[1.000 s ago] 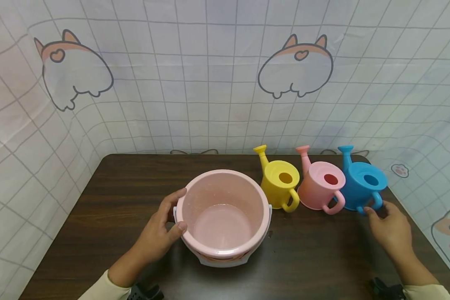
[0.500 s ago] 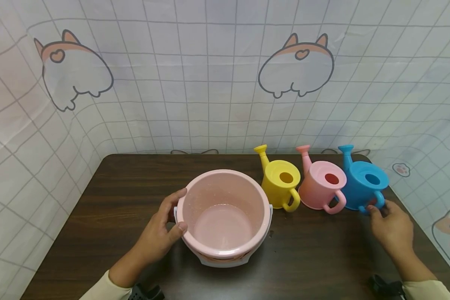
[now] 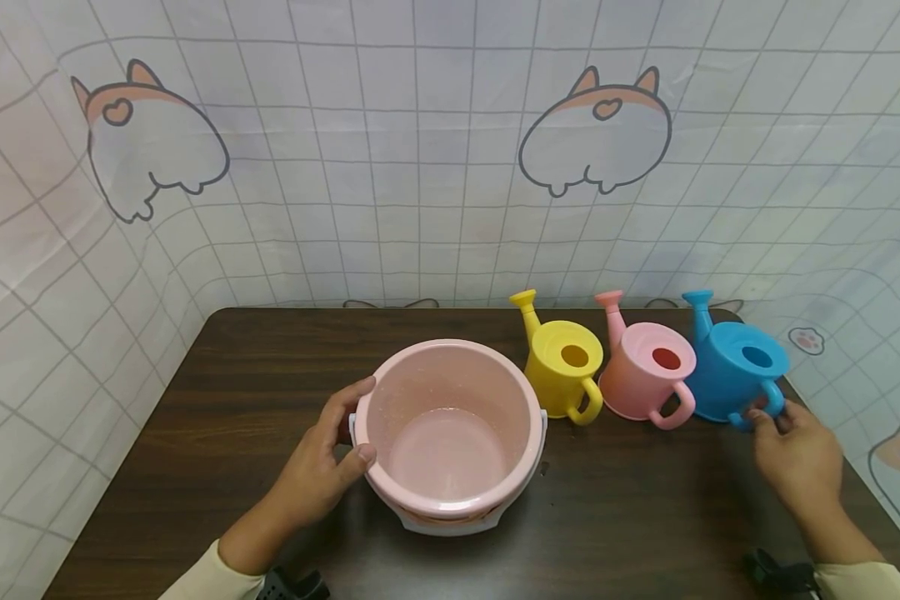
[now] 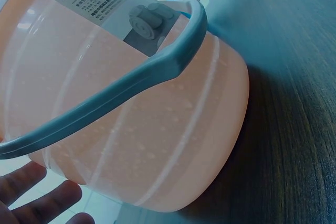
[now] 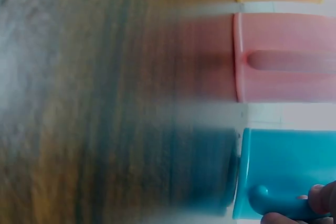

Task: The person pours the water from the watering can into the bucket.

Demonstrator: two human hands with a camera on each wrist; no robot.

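The left hand [image 3: 315, 471] holds the side of the pink bucket [image 3: 453, 506], thumb over its rim, left of centre on the dark surface [image 3: 630, 517]. Pressing down on that one side might tilt the bucket or drag it; whether it contains water cannot be told. Its lowered carrying handle [image 4: 105, 98] projects from the outer wall and could snag a sleeve or finger.

The right hand [image 3: 801, 458] pinches the blue watering can [image 3: 735, 379] low on its loop, near the surface's right edge; whether the base is fully down is unclear. Such a small, off-centre pinch may let the body twist or tip spout-first, and drifting right could carry it over the edge.

Beyond the pinch, the pink watering can [image 3: 641, 379] stands just beside the blue one, the yellow watering can [image 3: 551, 375] next along. A leftward swing would likely knock the row towards the bucket.
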